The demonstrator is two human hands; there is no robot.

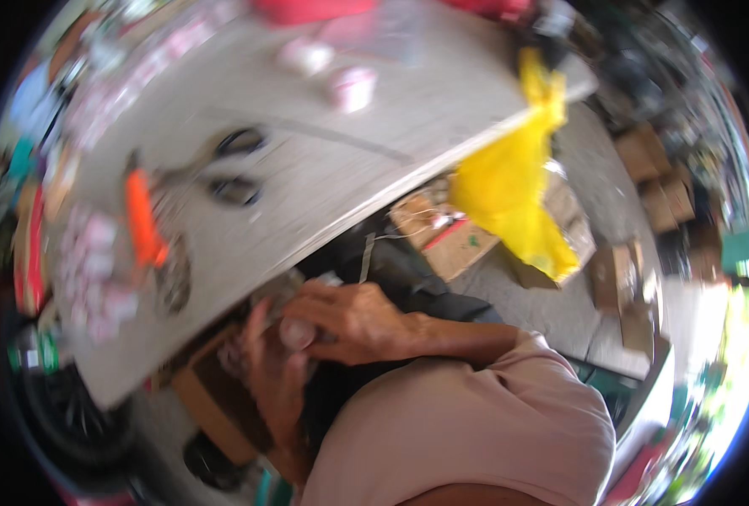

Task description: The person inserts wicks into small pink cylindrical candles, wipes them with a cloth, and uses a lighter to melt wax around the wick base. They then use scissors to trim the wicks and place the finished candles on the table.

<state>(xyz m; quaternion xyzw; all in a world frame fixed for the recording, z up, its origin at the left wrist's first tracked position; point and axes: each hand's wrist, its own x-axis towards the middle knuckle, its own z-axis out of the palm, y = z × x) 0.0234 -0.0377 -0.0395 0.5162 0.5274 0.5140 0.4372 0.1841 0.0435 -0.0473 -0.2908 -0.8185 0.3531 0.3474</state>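
Observation:
Close to my body, just off the table's front edge, my two hands are together and blurred by motion. My right hand (353, 320) has its fingers curled round a small, round, pale pinkish thing (297, 334), too smeared to name. Beside it, my left hand (272, 367) has thumb and fingers apart, near the round thing. Some crumpled clear wrapping (286, 289) shows behind the fingers. Beneath my left hand stands an open cardboard box (210, 392), with pinkish contents partly hidden by the hand.
On the grey table (307, 194) lie black-handled scissors (238, 167), an orange-handled tool (142, 219), small pink-and-white pieces (96, 261) and a pink-and-white roll (352, 89). A yellow plastic bag (509, 185) hangs at the far edge. Cardboard boxes (619, 278) stand on the right.

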